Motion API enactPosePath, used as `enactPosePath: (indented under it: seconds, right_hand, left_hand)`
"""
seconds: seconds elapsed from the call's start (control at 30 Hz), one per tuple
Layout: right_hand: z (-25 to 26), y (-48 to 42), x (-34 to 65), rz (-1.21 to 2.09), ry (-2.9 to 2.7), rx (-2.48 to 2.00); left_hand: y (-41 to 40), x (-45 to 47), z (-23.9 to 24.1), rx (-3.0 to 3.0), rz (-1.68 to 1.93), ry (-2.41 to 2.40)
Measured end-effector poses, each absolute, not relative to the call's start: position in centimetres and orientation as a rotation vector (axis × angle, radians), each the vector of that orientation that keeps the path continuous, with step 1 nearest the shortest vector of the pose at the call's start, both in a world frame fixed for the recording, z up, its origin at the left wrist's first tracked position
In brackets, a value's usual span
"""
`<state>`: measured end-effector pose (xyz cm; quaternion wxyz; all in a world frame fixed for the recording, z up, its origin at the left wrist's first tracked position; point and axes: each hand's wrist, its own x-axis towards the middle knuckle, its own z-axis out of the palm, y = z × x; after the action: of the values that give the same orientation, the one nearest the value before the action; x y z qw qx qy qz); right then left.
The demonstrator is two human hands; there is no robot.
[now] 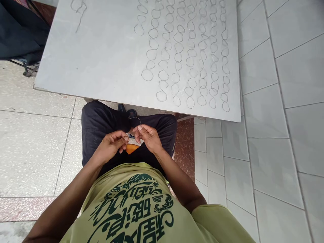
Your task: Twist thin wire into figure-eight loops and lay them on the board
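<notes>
A thin wire (pixel 138 118) arcs up from the fingertips of my right hand (pixel 148 136), above my lap. Thumb and fingers of that hand are pinched on it. My left hand (pixel 113 142) is just to the left, its thumb and fingertips also pressed together around a fine bit of wire; most of that part is hidden by the fingers. The hands are close but apart. On the white table (pixel 101 64) ahead lie rows of thin figure-eight wire pieces (pixel 178 49), set out in columns toward the right side.
A loose tangle of wire (pixel 80 10) lies at the table's far left. Below my hands shows an orange object (pixel 132 148), its kind unclear. A dark chair-like item (pixel 22 33) stands at the left. White wall tiles (pixel 268 114) run along the right.
</notes>
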<state>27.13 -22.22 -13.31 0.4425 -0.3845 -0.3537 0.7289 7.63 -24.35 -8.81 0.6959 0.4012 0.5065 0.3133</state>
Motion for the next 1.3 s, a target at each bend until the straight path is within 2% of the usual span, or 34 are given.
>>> enactPosePath:
  seconds: [0.17, 0.43, 0.73, 1.13, 1.3]
  right_hand:
    - [-13.0, -21.8, 28.2, 1.958, -0.935, -0.927]
    - [-12.8, -21.7, 27.6, 1.936, -0.753, -0.898]
    - [-12.5, -21.5, 27.8, 2.037, -0.735, -0.855]
    - [-12.2, -21.4, 28.4, 2.22, -0.586, -0.747]
    - [-12.6, -21.3, 28.6, 2.288, -0.544, -0.663]
  left_hand:
    - [-23.4, 6.3, -8.2, 1.007, 0.58, 1.094]
    - [-24.1, 7.9, -9.1, 0.976, 0.724, 1.073]
    - [-24.4, 7.2, -9.6, 1.23, 0.602, 1.073]
    - [-25.1, 8.0, -9.3, 1.155, 0.737, 1.229]
    - [-25.6, 8.7, -9.0, 1.448, 0.773, 1.347]
